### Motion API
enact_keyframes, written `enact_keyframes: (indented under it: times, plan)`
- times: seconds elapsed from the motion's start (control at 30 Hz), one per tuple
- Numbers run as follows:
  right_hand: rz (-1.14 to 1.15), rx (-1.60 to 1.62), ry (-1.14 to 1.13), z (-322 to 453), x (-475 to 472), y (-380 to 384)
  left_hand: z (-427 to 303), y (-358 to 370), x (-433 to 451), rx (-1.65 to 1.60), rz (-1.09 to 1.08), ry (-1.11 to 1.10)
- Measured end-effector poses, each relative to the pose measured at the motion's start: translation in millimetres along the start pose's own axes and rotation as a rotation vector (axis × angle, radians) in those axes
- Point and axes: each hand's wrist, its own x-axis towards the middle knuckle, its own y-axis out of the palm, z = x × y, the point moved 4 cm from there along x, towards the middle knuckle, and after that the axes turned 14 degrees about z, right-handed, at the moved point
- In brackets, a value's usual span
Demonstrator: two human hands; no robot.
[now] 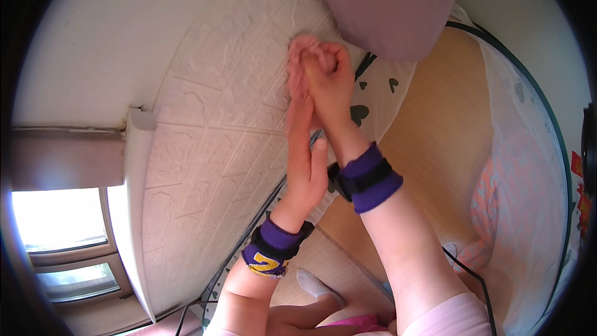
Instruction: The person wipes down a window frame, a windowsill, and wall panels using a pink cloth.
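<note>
Both hands are raised at a white brick-patterned foam wall panel (224,102). My right hand (329,79) is closed around part of a crumpled pink cloth (298,63), which lies against the panel. My left hand (305,163) is just below, its fingers extended and pointing up, touching the lower part of the cloth; the thumb stands apart. Blur hides how the left fingertips meet the cloth. A purple wristband (371,179) with a black strap circles the right wrist, and another purple wristband (275,247) the left.
A mauve hanging panel (392,4) comes down close above the right hand. Dark-framed white netting (527,149) surrounds a wooden board (438,102) at the right. A window (60,224) is at the lower left. Below are a person's bent leg and a socked foot (312,283).
</note>
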Motion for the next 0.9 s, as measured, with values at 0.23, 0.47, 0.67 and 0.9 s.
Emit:
enact_keyframes:
  times: [0.23,0.47,0.67,0.9]
  plan:
    - [0.019,0.230,0.081,-3,-6,15,18,-8,-2,-0.077,-0.047,-0.007]
    - [0.090,0.208,0.150,-24,-55,41,19,-9,-50,-0.084,-0.108,-0.208]
    - [0.139,0.406,0.167,-10,-16,32,10,5,-2,-0.145,-0.173,-0.254]
    - [-0.053,0.290,-0.104,-1,80,-11,16,18,94,-0.097,-0.035,0.043]
